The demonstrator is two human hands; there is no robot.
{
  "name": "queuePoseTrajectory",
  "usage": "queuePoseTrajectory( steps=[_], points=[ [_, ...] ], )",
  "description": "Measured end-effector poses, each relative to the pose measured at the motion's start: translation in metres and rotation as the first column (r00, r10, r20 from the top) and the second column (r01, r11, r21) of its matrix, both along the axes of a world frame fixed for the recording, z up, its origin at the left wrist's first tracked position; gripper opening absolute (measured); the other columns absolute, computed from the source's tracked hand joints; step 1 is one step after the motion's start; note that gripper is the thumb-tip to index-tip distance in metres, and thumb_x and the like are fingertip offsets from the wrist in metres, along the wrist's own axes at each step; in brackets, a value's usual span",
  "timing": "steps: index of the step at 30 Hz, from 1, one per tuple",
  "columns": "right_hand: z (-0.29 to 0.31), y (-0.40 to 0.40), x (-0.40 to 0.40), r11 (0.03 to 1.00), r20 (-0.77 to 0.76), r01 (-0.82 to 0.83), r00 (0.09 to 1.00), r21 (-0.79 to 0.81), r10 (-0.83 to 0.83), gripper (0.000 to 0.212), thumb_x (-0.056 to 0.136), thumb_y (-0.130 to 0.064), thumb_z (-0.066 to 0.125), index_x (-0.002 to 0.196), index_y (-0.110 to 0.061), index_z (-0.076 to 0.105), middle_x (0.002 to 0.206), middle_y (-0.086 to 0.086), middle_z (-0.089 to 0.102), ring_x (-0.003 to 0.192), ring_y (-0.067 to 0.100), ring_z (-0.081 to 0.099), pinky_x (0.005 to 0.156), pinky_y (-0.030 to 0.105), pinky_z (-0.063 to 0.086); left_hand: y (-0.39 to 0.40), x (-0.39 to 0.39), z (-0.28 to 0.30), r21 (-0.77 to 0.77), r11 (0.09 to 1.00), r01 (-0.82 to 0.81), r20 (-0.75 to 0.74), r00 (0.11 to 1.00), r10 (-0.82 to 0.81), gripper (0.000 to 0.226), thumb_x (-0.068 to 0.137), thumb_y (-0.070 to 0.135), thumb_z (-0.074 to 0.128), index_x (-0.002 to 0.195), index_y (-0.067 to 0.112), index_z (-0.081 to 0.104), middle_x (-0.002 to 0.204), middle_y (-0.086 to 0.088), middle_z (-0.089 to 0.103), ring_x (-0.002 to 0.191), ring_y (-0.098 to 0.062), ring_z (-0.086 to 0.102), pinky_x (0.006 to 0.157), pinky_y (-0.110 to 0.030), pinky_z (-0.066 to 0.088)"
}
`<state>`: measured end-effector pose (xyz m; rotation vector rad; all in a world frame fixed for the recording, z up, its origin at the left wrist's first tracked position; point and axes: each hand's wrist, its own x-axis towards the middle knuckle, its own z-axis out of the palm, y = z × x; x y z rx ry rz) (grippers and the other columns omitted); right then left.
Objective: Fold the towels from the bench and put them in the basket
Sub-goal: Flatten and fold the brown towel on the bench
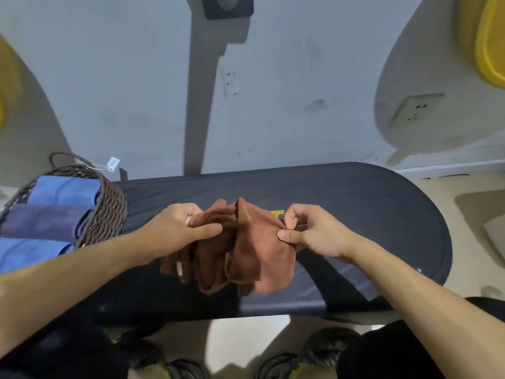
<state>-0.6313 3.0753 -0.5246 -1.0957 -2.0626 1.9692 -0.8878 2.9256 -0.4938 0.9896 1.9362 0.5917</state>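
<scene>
Both hands are on the brown towel, bunched and hanging in loose folds above the dark bench. The left hand grips its left edge, thumb pressed across the front, fingers curled behind the cloth. The right hand pinches the right edge between thumb and curled fingers. Off past the left knuckles sits the wicker basket, with blue and purple folded towels inside.
</scene>
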Motion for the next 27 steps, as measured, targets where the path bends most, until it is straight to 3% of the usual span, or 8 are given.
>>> queuePoseTrajectory(
  steps=[5, 9, 12, 16, 19, 23, 25, 27],
  points=[
    [-0.007, 0.013, 0.004, 0.921, 0.355, -0.137, 0.935, 0.365, -0.001, 0.022, 0.08, -0.021, 0.08, 0.075, -0.02, 0.059, 0.069, -0.005, 0.068, 0.059, 0.006, 0.059, 0.057, 0.016, 0.044, -0.022, -0.021, -0.005, 0.157, 0.988, -0.003, -0.187, 0.982, 0.033, 0.029, 0.07, 0.035, 0.086, 0.078, 0.019, 0.063, 0.062, 0.013, 0.062, 0.056, 0.005, 0.053, 0.053, -0.008, 0.039],
    [-0.005, 0.019, 0.001, 0.796, 0.595, -0.321, 0.801, 0.514, -0.061, 0.009, 0.084, -0.024, 0.07, 0.084, -0.026, 0.061, 0.085, -0.006, 0.067, 0.09, 0.02, 0.065, 0.063, 0.026, 0.043, -0.013, -0.015, -0.005, 0.199, 0.977, 0.075, -0.199, 0.979, -0.034, 0.022, 0.074, 0.033, 0.084, 0.084, 0.028, 0.065, 0.073, 0.018, 0.069, 0.066, 0.003, 0.061, 0.064, -0.013, 0.044],
    [0.001, 0.012, -0.013, 0.75, 0.512, -0.308, 0.857, 0.586, -0.048, 0.013, 0.087, -0.032, 0.069, 0.098, -0.025, 0.066, 0.098, -0.001, 0.07, 0.097, 0.021, 0.065, 0.073, 0.028, 0.045, -0.015, -0.01, -0.002, 0.147, 0.979, 0.14, -0.11, 0.986, -0.124, 0.024, 0.076, 0.04, 0.082, 0.092, 0.033, 0.065, 0.083, 0.014, 0.073, 0.077, -0.003, 0.067, 0.072, -0.02, 0.05],
    [0.005, -0.006, -0.043, 0.755, 0.295, -0.354, 0.93, 0.552, 0.22, 0.045, 0.085, -0.034, 0.072, 0.128, -0.029, 0.058, 0.125, -0.001, 0.058, 0.117, 0.015, 0.056, 0.095, 0.023, 0.041, -0.015, -0.002, 0.009, 0.209, 0.958, 0.197, 0.072, 0.974, -0.216, 0.021, 0.082, 0.045, 0.076, 0.096, 0.032, 0.067, 0.085, 0.007, 0.076, 0.073, -0.001, 0.066, 0.068, -0.011, 0.045],
    [-0.008, -0.018, -0.058, 0.734, 0.452, -0.5, 0.843, 0.459, 0.292, 0.068, 0.086, -0.035, 0.071, 0.146, -0.033, 0.04, 0.141, 0.006, 0.041, 0.128, 0.025, 0.046, 0.107, 0.035, 0.041, -0.01, 0.0, 0.017, 0.268, 0.949, 0.168, 0.1, 0.975, -0.2, 0.011, 0.09, 0.036, 0.069, 0.096, 0.026, 0.069, 0.081, 0.003, 0.075, 0.073, -0.003, 0.065, 0.07, -0.018, 0.047],
    [-0.014, -0.013, -0.059, 0.636, 0.636, -0.628, 0.724, 0.449, 0.266, 0.026, 0.083, -0.027, 0.072, 0.107, -0.02, 0.067, 0.109, 0.007, 0.068, 0.104, 0.03, 0.062, 0.08, 0.032, 0.048, -0.008, -0.01, 0.016, 0.327, 0.944, 0.05, -0.093, 0.995, -0.021, 0.01, 0.093, 0.027, 0.065, 0.085, 0.025, 0.068, 0.064, 0.018, 0.066, 0.06, 0.007, 0.057, 0.062, -0.009, 0.041],
    [-0.003, 0.003, -0.055, 0.68, 0.679, -0.626, 0.689, 0.381, 0.253, 0.014, 0.075, -0.029, 0.078, 0.085, -0.025, 0.07, 0.09, 0.0, 0.073, 0.084, 0.019, 0.066, 0.066, 0.027, 0.046, -0.009, -0.02, 0.016, 0.395, 0.919, -0.012, -0.191, 0.977, 0.095, 0.012, 0.093, 0.025, 0.065, 0.081, 0.026, 0.068, 0.067, 0.02, 0.067, 0.061, 0.004, 0.061, 0.06, -0.01, 0.043],
    [0.015, 0.022, -0.049, 0.773, 0.689, -0.566, 0.682, 0.287, 0.244, 0.019, 0.067, -0.029, 0.085, 0.069, -0.027, 0.067, 0.073, -0.005, 0.071, 0.06, 0.008, 0.061, 0.055, 0.022, 0.045, -0.01, -0.029, 0.016, 0.418, 0.903, -0.096, -0.168, 0.969, 0.181, 0.012, 0.094, 0.024, 0.064, 0.083, 0.027, 0.067, 0.069, 0.013, 0.071, 0.059, -0.013, 0.069, 0.055, -0.025, 0.049]
  ],
)
